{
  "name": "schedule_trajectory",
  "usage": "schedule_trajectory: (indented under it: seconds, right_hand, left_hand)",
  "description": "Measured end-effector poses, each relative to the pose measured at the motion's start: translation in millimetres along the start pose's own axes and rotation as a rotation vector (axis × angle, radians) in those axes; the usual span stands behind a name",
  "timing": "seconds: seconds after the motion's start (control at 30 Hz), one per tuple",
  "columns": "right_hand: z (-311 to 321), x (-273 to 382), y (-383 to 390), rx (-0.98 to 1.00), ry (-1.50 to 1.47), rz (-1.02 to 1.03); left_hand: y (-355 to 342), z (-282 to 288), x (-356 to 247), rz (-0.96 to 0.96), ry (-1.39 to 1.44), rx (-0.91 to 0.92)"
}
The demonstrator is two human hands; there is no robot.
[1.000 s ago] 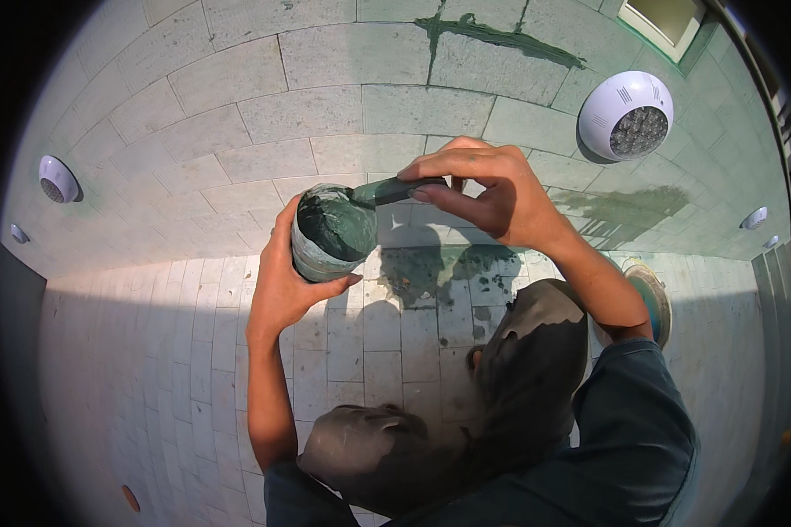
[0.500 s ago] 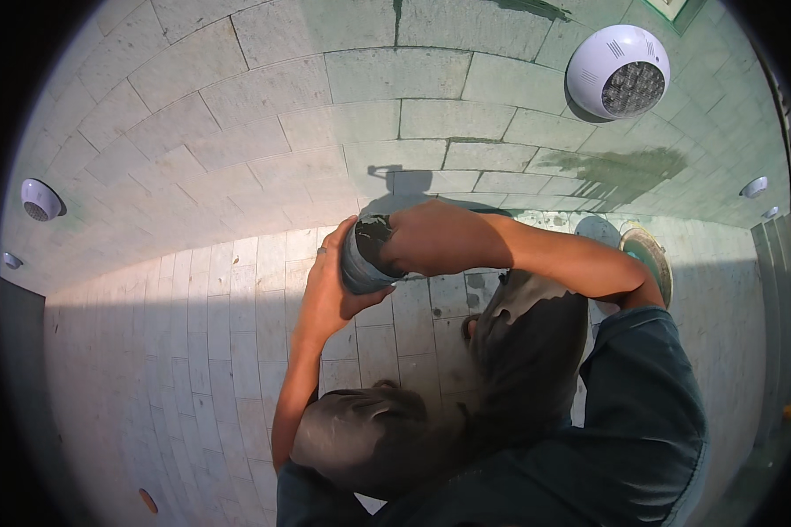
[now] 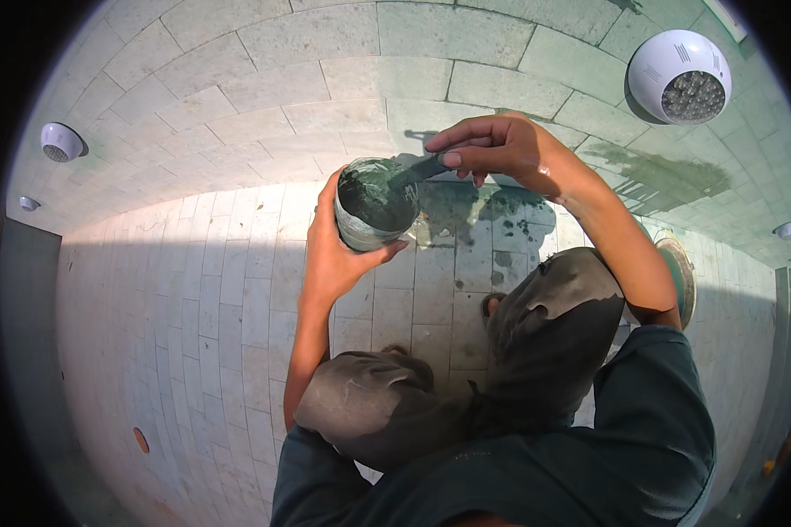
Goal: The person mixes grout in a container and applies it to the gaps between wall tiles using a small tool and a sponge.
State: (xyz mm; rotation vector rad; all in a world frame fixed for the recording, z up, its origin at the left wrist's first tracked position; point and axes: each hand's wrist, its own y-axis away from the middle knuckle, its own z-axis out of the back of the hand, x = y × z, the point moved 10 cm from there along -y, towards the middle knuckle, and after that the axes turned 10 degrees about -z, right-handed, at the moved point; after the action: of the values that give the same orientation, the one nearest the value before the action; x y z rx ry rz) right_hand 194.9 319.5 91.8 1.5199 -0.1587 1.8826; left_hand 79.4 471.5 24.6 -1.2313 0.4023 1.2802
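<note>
My left hand (image 3: 327, 255) is wrapped round a small greenish-grey cup (image 3: 380, 237), its mouth tilted up toward me. Inside lies a wet dark green paste (image 3: 360, 189), smeared up to the rim. Between thumb and fingers, my right hand (image 3: 523, 154) pinches a flat dark strip (image 3: 422, 169), which looks like a small spatula. Its far end reaches over the cup's right rim into the paste. The strip's exact kind is hard to make out, since the same dark green coats it.
A pale tiled wall (image 3: 325, 79) rises ahead, bearing round white lamps (image 3: 681, 77) and a dark wet stain (image 3: 668, 171). Dark splashes (image 3: 514, 211) mark the floor at its foot. A green round bucket (image 3: 681, 272) stands by my right elbow. My bent knees (image 3: 373, 386) are below the cup.
My right hand, earlier with its fingers inside the cup, has drawn up and to the right, showing the strip. The cup has risen slightly and its contents show more.
</note>
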Motion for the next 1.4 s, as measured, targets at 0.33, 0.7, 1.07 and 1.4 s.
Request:
schedule_trajectory:
  seconds: [0.33, 0.7, 1.07, 1.4]
  right_hand:
    - [12, -18, -1, 0.173, -0.643, -0.03]
    - [24, -89, -15, 0.212, -0.822, -0.031]
    - [56, -67, -45, -0.063, -0.834, 0.043]
    - [118, -30, -28, -0.536, -0.455, 0.354]
  left_hand:
    - [9, 4, 12, 0.066, 0.129, -0.074]
    - [10, -2, 19, 0.127, 0.226, -0.042]
    - [6, 2, 23, 0.091, 0.194, -0.053]
    - [12, 8, 27, 0.148, 0.316, -0.103]
